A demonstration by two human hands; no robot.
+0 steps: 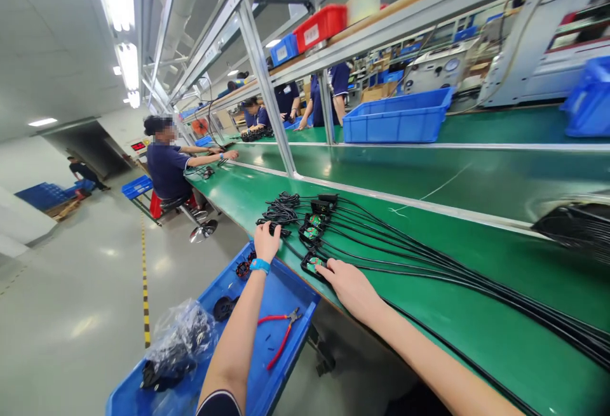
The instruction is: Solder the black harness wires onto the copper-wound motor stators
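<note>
My left hand (pixel 267 242), with a blue band on its wrist, curls its fingers over a black cable at the near side of a coiled cable bundle (pixel 284 206). My right hand (pixel 350 288) has its fingertips on a small open black housing (pixel 309 260) with a green circuit board inside, at the bench's near edge. Its thumb is partly hidden. Just beyond it lie more black housings (pixel 312 233), some showing green boards. Black cables (pixel 429 254) run from them to the right across the green bench (pixel 476 327).
Below the bench edge, a blue tray (pixel 305 308) holds red-handled cutters (pixel 286 333), a clear plastic bag (pixel 185 327) and black parts. A metal post (pixel 267 73) rises beyond the housings. A blue bin (pixel 395 117) stands farther back. A co-worker (pixel 164 165) sits along the bench at left.
</note>
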